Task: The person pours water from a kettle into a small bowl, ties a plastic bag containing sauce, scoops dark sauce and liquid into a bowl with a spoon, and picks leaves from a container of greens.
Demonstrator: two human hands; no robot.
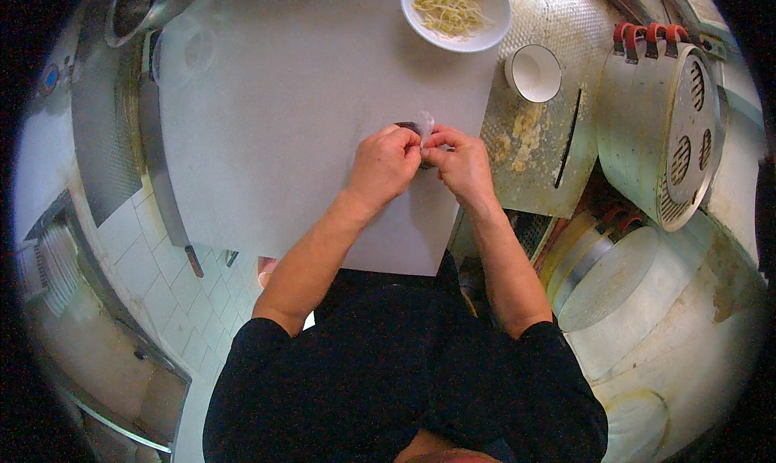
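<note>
Over the white work surface (273, 123), my left hand (388, 160) and my right hand (461, 160) meet, fingertips pinched together on a small clear plastic bag (426, 122). Something dark (410, 126) shows behind and under the fingers, partly hidden; whether it lies inside the bag I cannot tell. Beyond the hands, near the top edge of the view, a white bowl (412, 23) holds bean sprouts (451, 8). An empty white bowl with a dark rim (536, 75) stands to the right, on the textured metal surface.
A stained metal counter (545, 142) adjoins the work surface on the right. Large metal steamer pots (636, 117) with red handles lie on their sides there. At the top left is a metal bowl (130, 14), with a clear plastic container (182, 51) beside it. Tiled floor (176, 269) shows lower left.
</note>
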